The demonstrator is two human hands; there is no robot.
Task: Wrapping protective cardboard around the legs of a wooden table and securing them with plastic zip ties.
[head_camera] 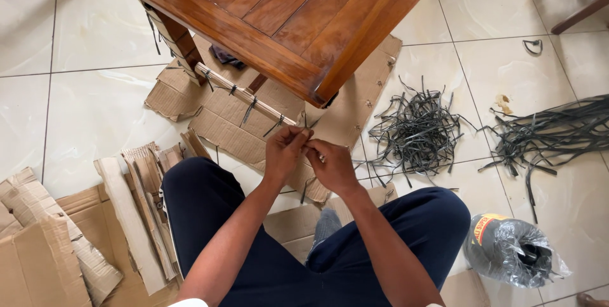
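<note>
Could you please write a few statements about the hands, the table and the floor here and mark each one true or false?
1. Both hands, left hand and right hand, meet at a dark strap below the wooden table corner. True.
2. The table stands on bare tiles. False: flattened cardboard lies under it.
3. A loose pile of dark strap offcuts lies on the floor to the person's right. True.
4. The plastic-wrapped roll sits on the tabletop. False: it lies on the tiled floor.
5. The person wears light trousers. False: the trousers are dark blue.
</note>
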